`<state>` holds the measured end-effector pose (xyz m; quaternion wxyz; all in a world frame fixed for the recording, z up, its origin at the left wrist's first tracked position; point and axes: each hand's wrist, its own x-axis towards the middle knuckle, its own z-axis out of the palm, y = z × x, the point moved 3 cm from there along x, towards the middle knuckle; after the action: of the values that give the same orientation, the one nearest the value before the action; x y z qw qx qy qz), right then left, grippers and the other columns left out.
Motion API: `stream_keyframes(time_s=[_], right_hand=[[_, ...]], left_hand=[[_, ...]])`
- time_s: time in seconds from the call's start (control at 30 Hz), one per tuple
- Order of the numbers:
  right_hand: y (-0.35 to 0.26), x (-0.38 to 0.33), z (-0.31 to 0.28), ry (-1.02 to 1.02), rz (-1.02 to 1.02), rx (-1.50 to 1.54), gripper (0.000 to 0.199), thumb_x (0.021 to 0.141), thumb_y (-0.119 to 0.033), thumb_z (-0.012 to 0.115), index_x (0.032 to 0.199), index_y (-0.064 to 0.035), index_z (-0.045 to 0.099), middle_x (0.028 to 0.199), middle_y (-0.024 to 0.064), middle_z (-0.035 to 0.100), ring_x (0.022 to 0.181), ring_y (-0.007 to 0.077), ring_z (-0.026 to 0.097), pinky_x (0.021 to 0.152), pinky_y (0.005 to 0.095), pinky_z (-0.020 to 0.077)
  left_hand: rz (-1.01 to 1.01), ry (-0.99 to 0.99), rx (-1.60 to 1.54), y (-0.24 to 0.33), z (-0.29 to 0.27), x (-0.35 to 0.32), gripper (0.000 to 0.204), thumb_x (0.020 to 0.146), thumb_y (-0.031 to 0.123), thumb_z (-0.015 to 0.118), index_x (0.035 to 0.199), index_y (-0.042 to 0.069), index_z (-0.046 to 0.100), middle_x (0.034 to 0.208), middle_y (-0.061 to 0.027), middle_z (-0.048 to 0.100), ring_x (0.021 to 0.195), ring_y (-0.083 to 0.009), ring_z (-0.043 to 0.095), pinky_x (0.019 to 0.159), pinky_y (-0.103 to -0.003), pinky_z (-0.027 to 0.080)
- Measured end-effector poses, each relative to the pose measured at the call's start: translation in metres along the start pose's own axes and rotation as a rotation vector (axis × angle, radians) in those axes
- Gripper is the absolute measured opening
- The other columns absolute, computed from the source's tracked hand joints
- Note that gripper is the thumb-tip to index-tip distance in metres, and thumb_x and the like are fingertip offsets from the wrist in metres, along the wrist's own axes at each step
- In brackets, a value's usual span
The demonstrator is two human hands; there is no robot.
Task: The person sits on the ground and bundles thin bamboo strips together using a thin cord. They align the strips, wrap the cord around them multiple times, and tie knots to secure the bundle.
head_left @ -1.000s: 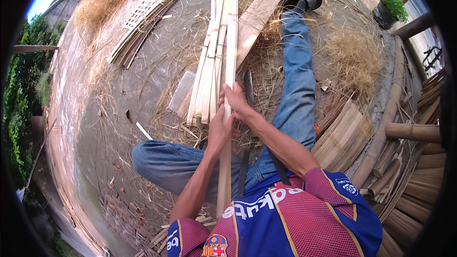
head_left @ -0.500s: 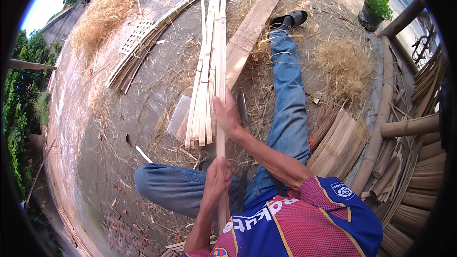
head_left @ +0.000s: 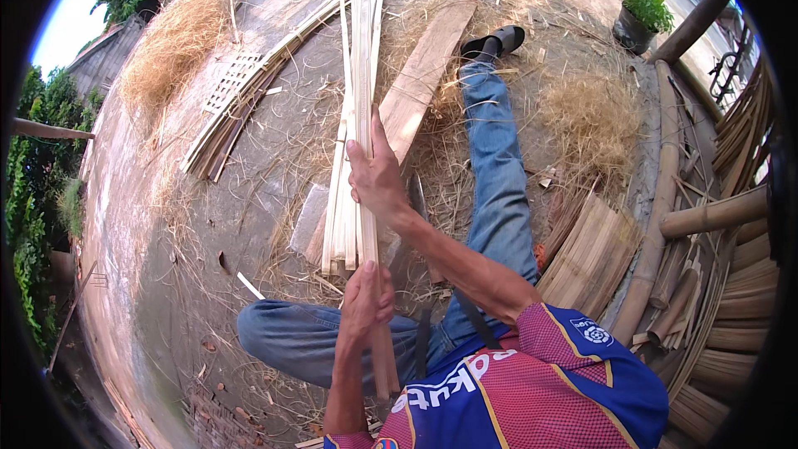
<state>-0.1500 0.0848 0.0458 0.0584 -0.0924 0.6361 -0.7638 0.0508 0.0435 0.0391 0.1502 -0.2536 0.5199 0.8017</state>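
Observation:
A stack of long, pale bamboo strips runs from the top of the view down to my lap. Around its lower part my left hand is closed, and the cut ends stick out below the fist. Higher up, my right hand is wrapped round the same stack, its fingers partly hidden. More pale strips lie just left of the held ones, partly behind them, with their ends near my left hand. A wooden plank slopes away beyond my right hand.
My legs in jeans are on the ground, the right one stretched forward. Curly shavings are heaped at the right and in a larger pile far left. A bundle of strips curves across the left. Flat slats lie beside bamboo poles.
Both hands and the held bamboo strips have shifted left and a little forward. The held stack now overlaps more of the loose strips beside it, and my right index finger is more extended.

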Motion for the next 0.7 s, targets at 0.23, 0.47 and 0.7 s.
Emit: stream_keyframes(time_s=[0.23,0.47,0.7], right_hand=[[0.015,0.013,-0.016,0.009,0.167,-0.049,0.077,0.105,-0.026,0.053,0.161,-0.0043,0.005,0.075,0.0111,0.065,0.047,0.015,0.058,0.041,0.031,0.052],[0.111,0.03,-0.03,0.044,0.333,-0.225,0.076,0.106,-0.03,0.048,0.161,-0.002,0.004,0.089,0.0177,0.067,0.056,0.0189,0.062,0.054,0.0356,0.0543],[0.14,0.024,-0.029,0.078,0.378,-0.216,0.068,0.109,-0.029,0.038,0.162,-0.0086,0.001,0.071,0.0073,0.054,0.049,0.0138,0.052,0.041,0.031,0.0477]], left_hand=[[-0.167,-0.026,-0.039,0.009,0.001,0.022,0.038,0.109,0.046,0.041,0.103,0.01,0.049,0.065,0.0014,0.041,0.047,-0.0073,0.036,0.044,-0.023,0.032],[-0.303,-0.069,-0.088,-0.004,-0.011,0.053,0.034,0.108,0.045,0.043,0.103,0.012,0.049,0.066,0.0032,0.039,0.049,-0.0067,0.035,0.045,-0.023,0.032],[-0.282,-0.035,-0.066,-0.025,-0.016,0.06,0.033,0.108,0.045,0.045,0.102,0.013,0.049,0.064,0.0034,0.039,0.047,-0.0066,0.033,0.042,-0.023,0.03]])
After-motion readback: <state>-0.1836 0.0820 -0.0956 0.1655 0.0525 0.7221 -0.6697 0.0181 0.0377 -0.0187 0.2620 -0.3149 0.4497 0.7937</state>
